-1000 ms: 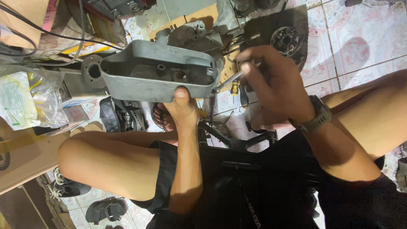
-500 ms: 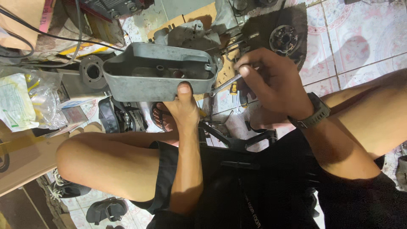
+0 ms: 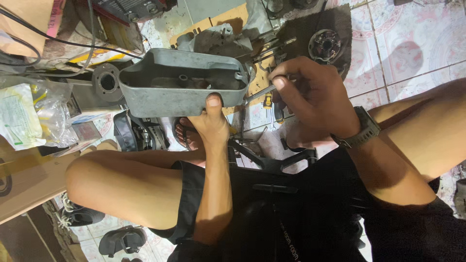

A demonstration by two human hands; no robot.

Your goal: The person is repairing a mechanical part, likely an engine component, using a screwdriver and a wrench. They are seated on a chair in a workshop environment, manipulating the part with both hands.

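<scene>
My left hand (image 3: 209, 127) grips the near wall of a grey cast-metal engine cover (image 3: 160, 99), thumb pressed on its outer face, holding it up with the hollow side towards me. My right hand (image 3: 313, 97), with a dark watch on the wrist, pinches a thin metal tool (image 3: 258, 92) whose tip touches the cover's right end. I sit with bare knees apart above a tiled floor.
Dark engine parts (image 3: 218, 41) and a round rotor (image 3: 324, 46) lie on cardboard beyond the cover. Clear plastic bags (image 3: 29, 119) and a cardboard box (image 3: 24, 179) stand at the left. Black sandals (image 3: 121, 240) lie at the lower left. Cables (image 3: 58, 41) run across the upper left.
The cover has shifted slightly right and tilted in my left hand. My right hand has moved the tool a little lower, still against the cover's right end.
</scene>
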